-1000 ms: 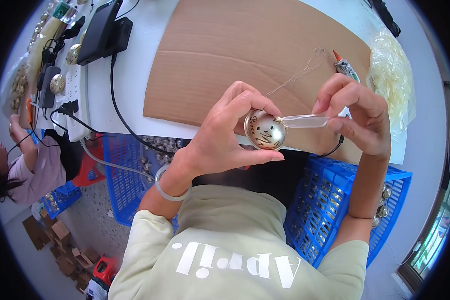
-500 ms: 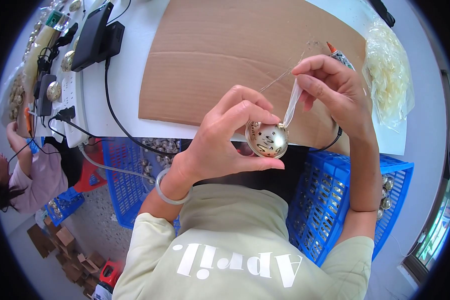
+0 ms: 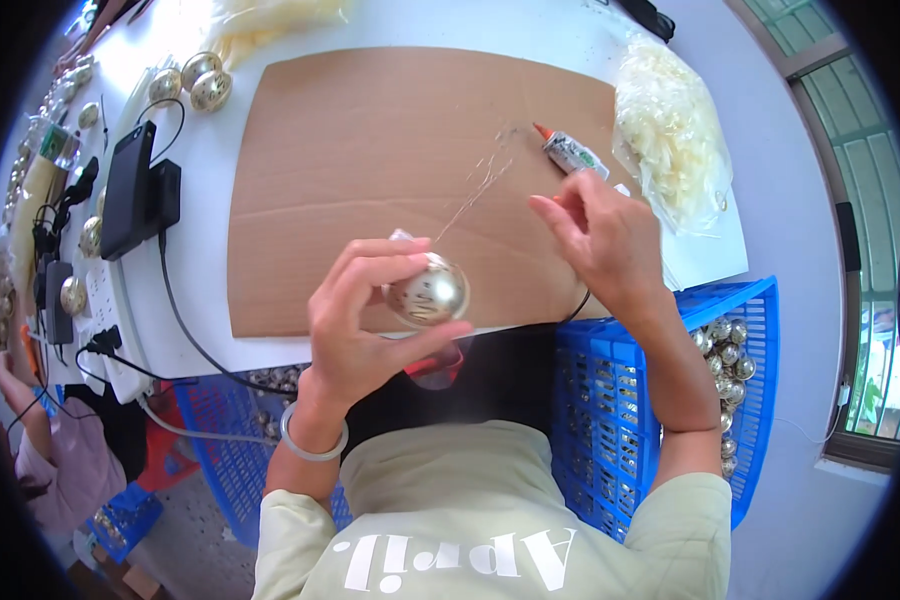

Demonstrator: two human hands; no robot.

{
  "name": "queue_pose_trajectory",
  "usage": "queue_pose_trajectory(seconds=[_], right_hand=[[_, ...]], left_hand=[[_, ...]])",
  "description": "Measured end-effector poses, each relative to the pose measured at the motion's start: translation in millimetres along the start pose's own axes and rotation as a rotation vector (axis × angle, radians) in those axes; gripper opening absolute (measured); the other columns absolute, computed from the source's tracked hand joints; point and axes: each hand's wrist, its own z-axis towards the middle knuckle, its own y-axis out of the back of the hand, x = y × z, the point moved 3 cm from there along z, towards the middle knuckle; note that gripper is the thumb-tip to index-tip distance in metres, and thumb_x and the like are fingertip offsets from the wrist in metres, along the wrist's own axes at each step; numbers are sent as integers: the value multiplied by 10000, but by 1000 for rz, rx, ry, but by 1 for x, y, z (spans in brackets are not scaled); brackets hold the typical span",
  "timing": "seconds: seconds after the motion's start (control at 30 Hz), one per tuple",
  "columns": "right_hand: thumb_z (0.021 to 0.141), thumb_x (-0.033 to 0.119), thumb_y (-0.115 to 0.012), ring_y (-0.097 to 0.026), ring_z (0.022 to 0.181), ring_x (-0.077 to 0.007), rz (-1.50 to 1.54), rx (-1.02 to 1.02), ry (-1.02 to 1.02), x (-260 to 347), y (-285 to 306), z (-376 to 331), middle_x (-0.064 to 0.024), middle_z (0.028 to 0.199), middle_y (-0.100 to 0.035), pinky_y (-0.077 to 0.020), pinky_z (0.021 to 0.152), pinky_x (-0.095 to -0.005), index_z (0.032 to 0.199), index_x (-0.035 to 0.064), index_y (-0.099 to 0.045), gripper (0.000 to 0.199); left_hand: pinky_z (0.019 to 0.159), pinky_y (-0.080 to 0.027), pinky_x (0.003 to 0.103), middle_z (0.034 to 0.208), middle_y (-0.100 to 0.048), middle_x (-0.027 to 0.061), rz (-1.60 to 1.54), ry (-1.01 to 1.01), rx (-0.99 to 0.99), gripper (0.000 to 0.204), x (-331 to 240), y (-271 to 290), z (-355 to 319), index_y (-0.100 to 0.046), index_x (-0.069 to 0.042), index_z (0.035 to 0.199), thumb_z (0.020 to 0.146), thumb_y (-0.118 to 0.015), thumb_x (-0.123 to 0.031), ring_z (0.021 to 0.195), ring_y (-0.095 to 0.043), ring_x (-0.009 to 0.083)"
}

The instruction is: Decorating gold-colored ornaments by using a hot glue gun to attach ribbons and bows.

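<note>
A shiny gold bauble [image 3: 432, 292] with dark printed markings is gripped in my left hand [image 3: 355, 310], above the front edge of a brown cardboard sheet [image 3: 370, 130]. A small white bit shows by the left fingertips, perhaps part of the ribbon. My right hand [image 3: 610, 235] is over the right part of the cardboard, its fingers curled in. A small orange spot shows at those fingers, but what they hold, if anything, I cannot make out. Just beyond lies a glue tube [image 3: 573, 155] with an orange nozzle. Thin glue-like strings [image 3: 480, 185] run across the cardboard.
At the right lies a clear bag of cream ribbons [image 3: 670, 130]. Blue crates [image 3: 610, 400] with baubles stand below the table. Several gold baubles [image 3: 210, 90], a black device [image 3: 130, 190] and a power strip [image 3: 115, 310] occupy the left. Another person's arm [image 3: 20, 395] shows there.
The right hand has let go of the translucent ribbon at the bauble and moved away, near the glue tube. The left hand still holds the bauble. The view has shifted to the right.
</note>
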Motion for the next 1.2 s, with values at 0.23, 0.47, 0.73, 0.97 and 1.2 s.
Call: queue_pose_trajectory(seconds=[0.23,0.47,0.73,0.97,1.2], right_hand=[[855,557,-679,-648,584,-288,-216,126,-313,-43,-19,-16,-123,671,-653,-496,547,-404,775,10,-626,556],[878,171,-662,-653,781,-140,1110,201,-674,-51,-33,-27,-92,963,-628,-550,513,-237,1227,-60,-518,443],[772,234,-668,-645,850,-156,1288,180,-476,30,2,-33,-227,1163,-598,-480,370,-205,1362,-102,-392,732],[919,256,-646,-527,607,-79,1343,361,-384,39,-18,-50,-184,1006,-630,-372,366,-177,1322,-67,-438,557],[976,294,-595,-508,614,-61,1250,423,-357,48,-25,-55,-151,928,-640,-385,422,-181,1291,-51,-474,483]], left_hand=[[844,-623,313,1154,-586,149,-81,188,-68,561,27,19,-7,-592,30,1113,634,-884,50,1063,-634,216],[826,-620,302,1149,-602,148,-120,249,-109,569,32,41,-21,-588,25,1119,638,-893,28,1043,-643,199],[703,-607,262,1025,-663,111,-93,199,-173,527,38,37,-22,-636,-4,1033,620,-935,-137,904,-678,169],[683,-596,252,998,-664,105,-82,203,-171,537,41,38,-22,-639,-6,1028,615,-942,-166,878,-679,162],[679,-596,248,986,-665,99,-75,180,-171,537,45,40,-24,-638,-4,1024,613,-943,-167,862,-681,153]])
